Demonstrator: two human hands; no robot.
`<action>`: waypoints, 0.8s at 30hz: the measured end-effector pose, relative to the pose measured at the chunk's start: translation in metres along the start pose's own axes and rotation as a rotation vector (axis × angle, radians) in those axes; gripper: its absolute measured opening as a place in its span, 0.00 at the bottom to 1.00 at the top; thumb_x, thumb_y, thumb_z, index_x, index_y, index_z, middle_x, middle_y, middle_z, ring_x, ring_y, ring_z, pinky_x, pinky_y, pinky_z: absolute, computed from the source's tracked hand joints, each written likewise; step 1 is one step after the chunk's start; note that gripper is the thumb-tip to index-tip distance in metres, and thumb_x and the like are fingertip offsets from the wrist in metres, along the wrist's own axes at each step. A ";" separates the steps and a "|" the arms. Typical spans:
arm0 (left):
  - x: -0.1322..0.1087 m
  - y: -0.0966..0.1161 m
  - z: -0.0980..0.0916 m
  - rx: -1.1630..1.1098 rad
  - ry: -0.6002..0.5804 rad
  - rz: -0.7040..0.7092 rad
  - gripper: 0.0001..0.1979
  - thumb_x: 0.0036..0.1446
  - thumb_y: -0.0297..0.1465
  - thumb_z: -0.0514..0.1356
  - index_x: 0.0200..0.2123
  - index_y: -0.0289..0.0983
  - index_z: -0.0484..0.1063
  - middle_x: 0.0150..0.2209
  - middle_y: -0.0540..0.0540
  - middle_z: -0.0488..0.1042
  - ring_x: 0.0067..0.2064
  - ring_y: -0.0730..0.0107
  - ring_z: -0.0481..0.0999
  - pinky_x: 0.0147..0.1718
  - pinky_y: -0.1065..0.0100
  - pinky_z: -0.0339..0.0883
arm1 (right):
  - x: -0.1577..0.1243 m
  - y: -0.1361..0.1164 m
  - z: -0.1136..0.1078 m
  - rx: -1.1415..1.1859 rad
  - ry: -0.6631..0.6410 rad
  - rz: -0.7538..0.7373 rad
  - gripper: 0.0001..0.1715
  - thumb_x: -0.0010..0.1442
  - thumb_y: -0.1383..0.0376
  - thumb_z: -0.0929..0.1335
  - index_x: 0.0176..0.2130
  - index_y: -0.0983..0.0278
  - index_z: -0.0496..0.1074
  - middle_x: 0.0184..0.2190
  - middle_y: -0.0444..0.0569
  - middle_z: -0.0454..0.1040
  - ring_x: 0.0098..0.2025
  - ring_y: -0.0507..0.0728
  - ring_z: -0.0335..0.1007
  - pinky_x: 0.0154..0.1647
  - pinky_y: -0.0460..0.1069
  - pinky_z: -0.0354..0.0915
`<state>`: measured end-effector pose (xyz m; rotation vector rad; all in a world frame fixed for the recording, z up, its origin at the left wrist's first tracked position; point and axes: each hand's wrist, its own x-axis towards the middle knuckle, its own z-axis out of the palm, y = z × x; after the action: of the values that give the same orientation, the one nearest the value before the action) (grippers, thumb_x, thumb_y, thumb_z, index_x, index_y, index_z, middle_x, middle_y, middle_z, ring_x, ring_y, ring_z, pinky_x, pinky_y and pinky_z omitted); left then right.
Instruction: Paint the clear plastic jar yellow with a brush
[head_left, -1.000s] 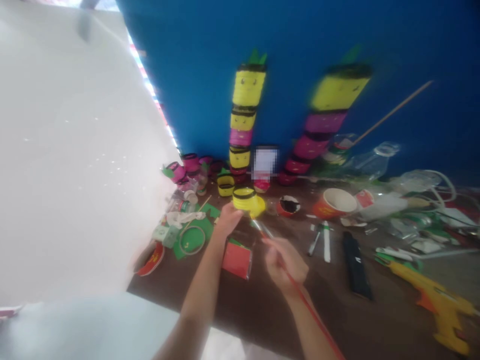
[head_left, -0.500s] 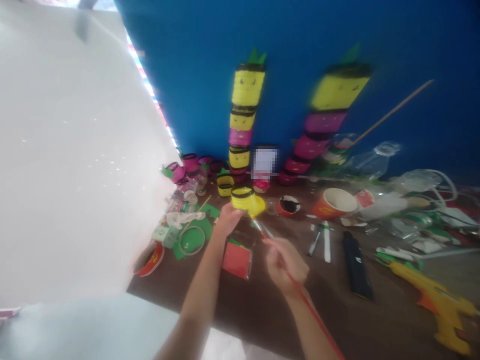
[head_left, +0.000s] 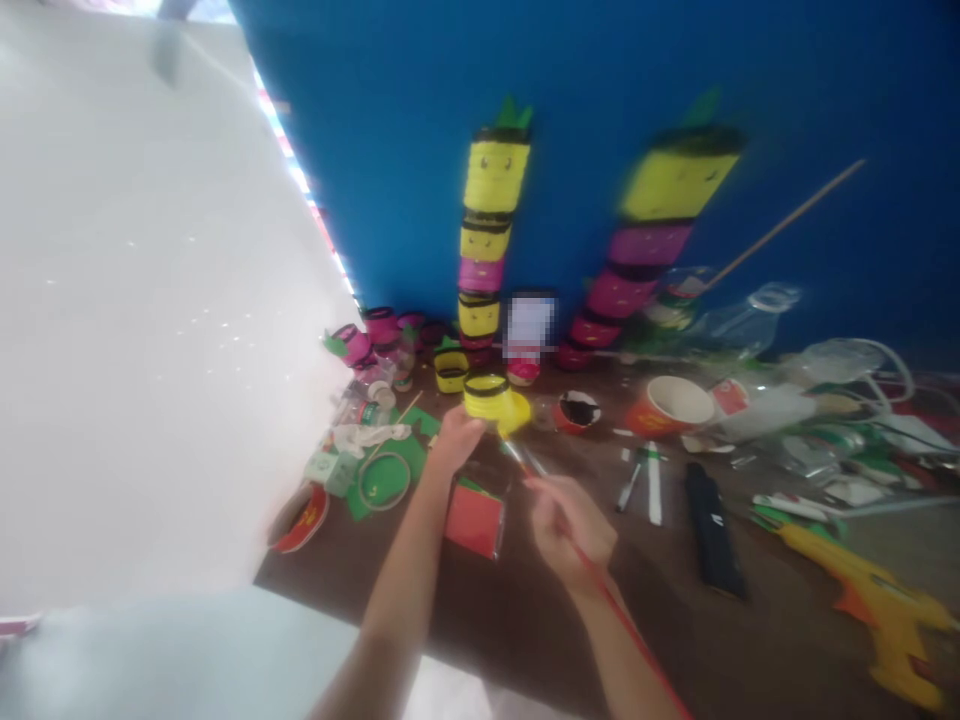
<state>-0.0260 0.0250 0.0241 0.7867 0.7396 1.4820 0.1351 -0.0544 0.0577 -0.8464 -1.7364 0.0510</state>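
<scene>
My left hand (head_left: 459, 438) is closed on a yellow cup (head_left: 486, 400) with a black rim, holding it from its lower left. In my right hand (head_left: 574, 525) is a long red paintbrush (head_left: 626, 620), gripped near its bristle end. The brush tip points up and left, at the cup's lower right side; whether it touches is too blurred to tell. Just right of the cup lies something yellow (head_left: 517, 410), partly behind it. A red square packet (head_left: 475, 520) rests on the brown table (head_left: 480, 610) between my forearms.
Yellow and magenta stacks (head_left: 495, 180) stand against the blue wall. To the right are a paper cup (head_left: 671, 405), a marker (head_left: 654, 485), a black case (head_left: 712, 530) and a yellow glue gun (head_left: 862, 590). Green paper (head_left: 382, 485) and a tape roll (head_left: 405, 465) lie left.
The yellow cup has shifted very slightly to the right in my left hand. Both hands keep nearly the same place and hold.
</scene>
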 end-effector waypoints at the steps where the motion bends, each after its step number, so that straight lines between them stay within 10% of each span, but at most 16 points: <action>1: 0.000 0.000 0.000 -0.006 -0.001 0.002 0.21 0.32 0.40 0.70 0.31 0.35 0.76 0.31 0.45 0.78 0.37 0.63 0.76 0.43 0.61 0.65 | 0.000 0.000 0.000 0.001 0.000 0.001 0.13 0.53 0.78 0.63 0.36 0.65 0.70 0.27 0.49 0.75 0.31 0.53 0.73 0.33 0.48 0.70; 24: -0.001 0.003 0.004 -0.046 -0.005 -0.009 0.22 0.32 0.41 0.70 0.31 0.35 0.75 0.32 0.44 0.78 0.42 0.57 0.76 0.47 0.57 0.64 | -0.003 0.001 0.000 0.017 0.015 0.017 0.13 0.53 0.79 0.63 0.35 0.65 0.70 0.27 0.49 0.75 0.30 0.53 0.73 0.32 0.48 0.70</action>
<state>-0.0244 0.0241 0.0285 0.7508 0.7022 1.4835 0.1361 -0.0550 0.0547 -0.8477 -1.7125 0.0705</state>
